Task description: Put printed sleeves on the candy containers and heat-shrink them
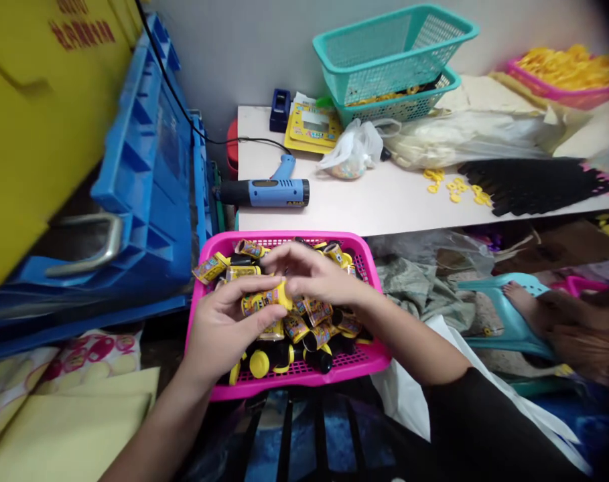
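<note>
Left hand (228,321) clamped on a yellow tube (266,299); right hand (309,271) too (grips closed, over a pink basket (289,381)).

I have on a plain black short-sleeved top (495,422) of soft, matte cloth. Its sleeve ends in a loose, curved hem (447,383) high on my right arm. Below that hem my right forearm (404,331) is bare, and so is my left forearm (166,422), which runs out of view at the bottom edge. Both forearms taper smoothly toward narrow wrists. My left hand (228,321) and right hand (314,271) are bare too, with slim fingers and short, trimmed nails.
</note>
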Tool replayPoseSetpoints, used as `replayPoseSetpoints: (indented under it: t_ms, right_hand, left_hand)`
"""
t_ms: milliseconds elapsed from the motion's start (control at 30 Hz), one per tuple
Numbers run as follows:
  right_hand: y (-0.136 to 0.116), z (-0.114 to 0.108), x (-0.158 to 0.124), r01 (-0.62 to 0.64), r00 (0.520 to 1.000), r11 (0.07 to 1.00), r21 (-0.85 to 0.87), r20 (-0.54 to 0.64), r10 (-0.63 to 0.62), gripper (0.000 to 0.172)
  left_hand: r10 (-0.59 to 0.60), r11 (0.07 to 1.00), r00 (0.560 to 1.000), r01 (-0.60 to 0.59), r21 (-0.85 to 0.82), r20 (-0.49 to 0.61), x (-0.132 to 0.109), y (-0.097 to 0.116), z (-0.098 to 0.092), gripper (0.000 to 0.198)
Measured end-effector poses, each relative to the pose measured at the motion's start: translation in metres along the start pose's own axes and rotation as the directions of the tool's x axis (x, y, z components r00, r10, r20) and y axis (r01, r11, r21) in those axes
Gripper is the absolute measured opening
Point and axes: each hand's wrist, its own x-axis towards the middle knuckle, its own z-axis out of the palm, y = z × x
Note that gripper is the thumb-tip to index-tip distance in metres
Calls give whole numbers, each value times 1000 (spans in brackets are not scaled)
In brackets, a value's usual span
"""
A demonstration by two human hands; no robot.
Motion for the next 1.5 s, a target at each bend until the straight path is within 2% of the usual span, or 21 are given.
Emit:
replayPoseSetpoints:
  t_ms: [67, 133, 200, 300, 333, 400, 533, 600, 700, 767, 833, 933, 1033, 1133, 1200, 1233, 1267, 1333, 1400, 1433, 1500]
  right_hand:
    - [-12, -21, -13, -58, 981, 980, -189, -194, 21, 41]
    - [-21, -38, -28, -183, 943, 881, -436, -330, 33, 33]
    - [-23, -46, -44, -253, 961, 671, -697, -263, 88, 26]
    - [-11, -42, -59, -164, 971, 320, -933, -96, 218, 19]
    - [-6, -38, -62, -137, 970, 239, -961, -81, 231, 21]
    - [2, -33, -63, -117, 970, 161, -980, -78, 230, 17]
    - [3, -37, -63, -102, 975, 192, -976, -60, 213, 19]
    - [-4, -42, -62, -78, 979, 263, -962, -24, 202, 21]
    - [-24, -43, -58, -26, 987, 419, -907, 44, 157, 21]
    - [-39, -37, -52, 2, 990, 483, -875, 68, 120, 19]
    - [-52, -26, -45, 36, 990, 531, -847, 104, 98, 15]
    - [-56, -6, -35, 54, 989, 710, -702, 134, 57, 5]
    - [-45, 8, -25, 34, 999, 881, -473, -2, -40, 14]
    - [-34, 14, -10, 38, 995, 915, -402, -73, -74, 26]
    - [-29, 12, 2, 4, 992, 881, -473, -108, -62, 26]
    - [-26, 10, 8, -51, 988, 832, -552, -147, -37, 24]
    - [-23, 9, 13, -132, 981, 748, -650, -192, 6, 25]
    - [-13, 8, 20, -279, 960, 480, -832, -244, 137, 25]
    - [1, 10, 24, -288, 935, 235, -928, -220, 277, 29]
    - [8, 12, 24, -256, 928, 176, -950, -191, 320, 35]
    - [21, 16, 25, -210, 928, 162, -964, -144, 345, 43]
  left_hand:
    - [164, 959, 986, -169, 227, 40, 1, 2, -11, 25]
    - [291, 840, 946, -325, 435, 143, 3, 1, -24, 24]
    - [313, 705, 903, -429, 565, 295, 3, -2, -34, 23]
    - [248, 593, 853, -509, 625, 459, 1, -8, -37, 24]
    - [235, 585, 843, -520, 622, 484, 1, -10, -36, 25]
    - [236, 590, 839, -524, 614, 490, 0, -10, -33, 25]
    - [302, 610, 849, -521, 597, 433, 4, -5, -33, 21]
    - [346, 643, 858, -512, 569, 381, 7, 0, -33, 17]
    - [372, 734, 887, -461, 498, 273, 9, 9, -23, 15]
    - [313, 809, 916, -395, 435, 251, 9, 13, -11, 23]
    - [203, 883, 940, -296, 365, 274, 7, 15, 3, 35]
    - [25, 967, 983, -70, 243, 183, 4, 15, 15, 32]
    - [-128, 990, 991, 125, 65, 40, 5, 14, 13, 35]
    - [-196, 977, 981, 196, -83, 3, 11, 15, 4, 49]
    - [-204, 972, 975, 191, -136, -88, 16, 14, -5, 48]
    - [-209, 971, 965, 187, -147, -157, 18, 14, -9, 43]
    - [-217, 971, 949, 186, -150, -230, 20, 13, -13, 37]
    - [-241, 968, 911, 201, -151, -336, 24, 10, -19, 29]
    - [-258, 965, 887, 216, -152, -382, 26, 6, -24, 28]
    - [-257, 965, 882, 215, -150, -394, 27, 4, -25, 28]
    - [-238, 970, 881, 195, -144, -410, 28, 1, -25, 25]
